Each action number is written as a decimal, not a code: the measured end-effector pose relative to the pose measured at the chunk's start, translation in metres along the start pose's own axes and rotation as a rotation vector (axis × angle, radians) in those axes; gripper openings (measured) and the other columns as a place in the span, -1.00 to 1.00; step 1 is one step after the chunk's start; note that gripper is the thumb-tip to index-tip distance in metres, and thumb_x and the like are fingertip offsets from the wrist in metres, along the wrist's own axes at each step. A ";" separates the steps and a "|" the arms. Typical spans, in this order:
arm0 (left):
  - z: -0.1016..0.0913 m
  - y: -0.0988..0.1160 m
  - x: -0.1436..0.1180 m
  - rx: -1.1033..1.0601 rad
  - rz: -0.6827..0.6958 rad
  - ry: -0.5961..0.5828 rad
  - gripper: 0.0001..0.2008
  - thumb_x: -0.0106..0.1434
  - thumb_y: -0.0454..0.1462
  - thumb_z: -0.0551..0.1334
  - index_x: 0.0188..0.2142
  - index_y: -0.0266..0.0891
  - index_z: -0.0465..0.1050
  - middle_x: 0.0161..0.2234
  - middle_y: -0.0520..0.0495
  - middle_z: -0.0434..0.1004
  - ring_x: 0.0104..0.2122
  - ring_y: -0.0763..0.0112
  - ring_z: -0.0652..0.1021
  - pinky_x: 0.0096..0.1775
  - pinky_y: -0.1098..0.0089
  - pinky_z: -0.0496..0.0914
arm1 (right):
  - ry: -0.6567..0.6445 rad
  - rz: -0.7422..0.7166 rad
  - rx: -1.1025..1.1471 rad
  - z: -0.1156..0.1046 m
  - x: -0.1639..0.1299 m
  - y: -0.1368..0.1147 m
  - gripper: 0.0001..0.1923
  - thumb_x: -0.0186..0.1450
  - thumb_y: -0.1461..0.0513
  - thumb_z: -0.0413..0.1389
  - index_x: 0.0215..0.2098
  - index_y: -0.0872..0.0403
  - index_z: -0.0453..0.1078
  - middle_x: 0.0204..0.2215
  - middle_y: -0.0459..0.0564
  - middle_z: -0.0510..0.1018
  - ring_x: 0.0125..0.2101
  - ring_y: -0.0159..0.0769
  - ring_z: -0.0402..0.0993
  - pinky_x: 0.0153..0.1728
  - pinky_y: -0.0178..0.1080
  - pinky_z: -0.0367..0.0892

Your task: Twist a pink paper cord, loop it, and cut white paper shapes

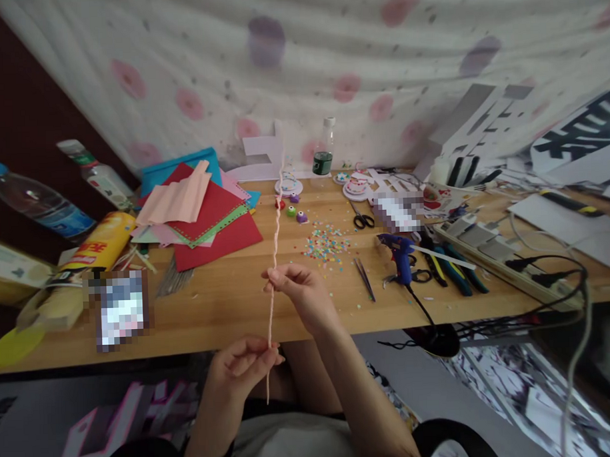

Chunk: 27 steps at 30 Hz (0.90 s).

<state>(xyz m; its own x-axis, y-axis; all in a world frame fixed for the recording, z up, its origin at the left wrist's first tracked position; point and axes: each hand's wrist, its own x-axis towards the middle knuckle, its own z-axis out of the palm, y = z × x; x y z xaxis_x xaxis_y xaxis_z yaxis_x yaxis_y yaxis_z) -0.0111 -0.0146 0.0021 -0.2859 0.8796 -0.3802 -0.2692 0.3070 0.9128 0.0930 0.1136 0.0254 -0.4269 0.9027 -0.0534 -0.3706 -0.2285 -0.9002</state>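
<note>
Pale pink twisted strand [276,239] pinched at two points, near the front edge of the bench [213,318].
The strand is held lengthwise between both hands: its middle is nipped by the closed fingers of the right hand [300,288], and its lower part by those of the left hand [247,364], with a short tail left hanging below. It looks very light, thin and slightly springy, probably paper-like, so it could be creased or torn by a hard pull. It is best gripped lightly with the fingertips, close to the part being handled, the long upper length being left unsqueezed.
</note>
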 end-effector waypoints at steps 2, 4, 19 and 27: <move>0.000 0.005 -0.002 -0.005 0.029 0.034 -0.73 -0.09 -0.09 0.49 -0.51 -0.21 0.57 -0.48 0.01 0.63 -0.43 0.40 0.59 -0.25 0.42 0.46 | 0.006 0.006 0.029 0.001 0.002 0.000 -0.81 0.05 0.06 0.34 -0.52 0.01 0.58 -0.56 -0.13 0.63 -0.39 -0.32 0.54 -0.15 -0.22 0.37; 0.001 0.009 -0.005 0.040 0.089 0.073 -0.78 -0.07 -0.15 0.49 -0.54 -0.21 0.54 -0.49 0.02 0.62 -0.42 0.42 0.58 -0.26 0.45 0.44 | 0.004 0.011 0.046 0.002 0.002 0.000 -0.80 0.03 0.06 0.36 -0.52 0.01 0.58 -0.57 -0.13 0.62 -0.42 -0.33 0.53 -0.16 -0.22 0.37; -0.007 0.014 0.000 0.075 0.217 0.080 -0.69 0.18 -0.05 0.31 -0.19 -0.20 0.59 -0.53 0.05 0.51 -0.39 0.40 0.51 -0.25 0.43 0.36 | 0.014 -0.026 -0.134 0.009 0.032 -0.007 -0.77 0.00 0.09 0.35 -0.62 0.04 0.48 -0.62 -0.15 0.56 -0.54 -0.41 0.42 -0.33 -0.28 0.32; -0.006 0.014 0.011 0.086 0.245 0.083 -0.77 0.22 -0.08 0.29 -0.39 -0.18 0.55 -0.47 0.07 0.55 -0.35 0.45 0.51 -0.18 0.49 0.35 | 0.011 -0.027 -0.177 0.011 0.033 -0.005 -0.76 -0.02 0.10 0.35 -0.59 0.05 0.45 -0.62 -0.16 0.54 -0.55 -0.41 0.42 -0.34 -0.27 0.34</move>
<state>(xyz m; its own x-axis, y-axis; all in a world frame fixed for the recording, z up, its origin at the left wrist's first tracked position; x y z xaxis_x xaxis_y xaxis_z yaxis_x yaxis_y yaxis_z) -0.0236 -0.0034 0.0099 -0.4082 0.8999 -0.1538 -0.1048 0.1211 0.9871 0.0713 0.1409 0.0333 -0.4092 0.9119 -0.0321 -0.2302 -0.1372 -0.9634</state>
